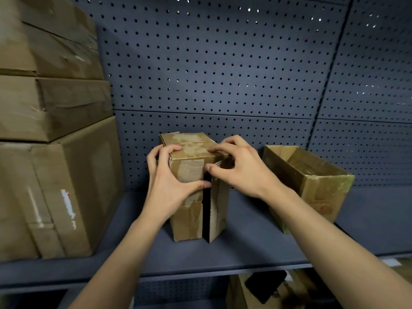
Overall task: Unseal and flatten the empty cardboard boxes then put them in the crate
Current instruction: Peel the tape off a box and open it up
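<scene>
At frame centre, the left hand point(169, 186) and right hand point(242, 169) both grasp an upright cardboard box point(189, 210) whose front seam gapes, on a shelf point(245, 248).

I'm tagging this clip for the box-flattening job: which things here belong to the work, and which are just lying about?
In the job: small upright box, gripped by left hand and right hand; open box to its right.
Lying about: stacked boxes at left, closed and untouched; pegboard wall; shelf.
</scene>
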### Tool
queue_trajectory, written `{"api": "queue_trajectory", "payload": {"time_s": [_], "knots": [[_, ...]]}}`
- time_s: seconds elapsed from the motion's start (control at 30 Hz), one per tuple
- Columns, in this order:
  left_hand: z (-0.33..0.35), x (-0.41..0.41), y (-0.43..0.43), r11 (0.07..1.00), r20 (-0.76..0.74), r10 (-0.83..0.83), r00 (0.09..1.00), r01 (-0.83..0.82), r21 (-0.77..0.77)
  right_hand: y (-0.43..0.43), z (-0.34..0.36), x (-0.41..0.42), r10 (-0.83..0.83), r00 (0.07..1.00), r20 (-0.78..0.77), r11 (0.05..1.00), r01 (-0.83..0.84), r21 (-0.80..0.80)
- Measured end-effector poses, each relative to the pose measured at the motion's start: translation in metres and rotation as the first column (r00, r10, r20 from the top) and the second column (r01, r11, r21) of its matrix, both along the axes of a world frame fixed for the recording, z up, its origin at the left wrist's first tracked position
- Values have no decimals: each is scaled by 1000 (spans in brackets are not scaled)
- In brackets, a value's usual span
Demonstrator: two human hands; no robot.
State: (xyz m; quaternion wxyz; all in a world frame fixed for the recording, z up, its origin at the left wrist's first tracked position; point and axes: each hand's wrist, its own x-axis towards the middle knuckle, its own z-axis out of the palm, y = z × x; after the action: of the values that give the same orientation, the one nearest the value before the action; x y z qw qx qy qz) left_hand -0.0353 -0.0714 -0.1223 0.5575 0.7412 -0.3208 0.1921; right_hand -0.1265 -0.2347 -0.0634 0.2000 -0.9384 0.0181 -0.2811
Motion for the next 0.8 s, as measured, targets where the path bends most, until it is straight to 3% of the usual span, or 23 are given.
{"api": "queue_trajectory", "payload": {"time_s": [0.33,0.5,0.63,0.8], "knots": [[2,-17,-2,981,-60,83,995,-93,-168,-1,-5,-7,31,995,96,986,-46,159],[3,-33,-6,983,-88,126,988,-136,-122,-2,-12,-7,35,992,120,984,-56,168],[3,-33,0,992,-94,46,994,-56,-109,-5,-15,-8,24,988,154,958,-67,280],[-4,-28,13,996,-82,-54,995,49,-68,-14,-24,-8,-9,997,82,933,-21,359]]}}
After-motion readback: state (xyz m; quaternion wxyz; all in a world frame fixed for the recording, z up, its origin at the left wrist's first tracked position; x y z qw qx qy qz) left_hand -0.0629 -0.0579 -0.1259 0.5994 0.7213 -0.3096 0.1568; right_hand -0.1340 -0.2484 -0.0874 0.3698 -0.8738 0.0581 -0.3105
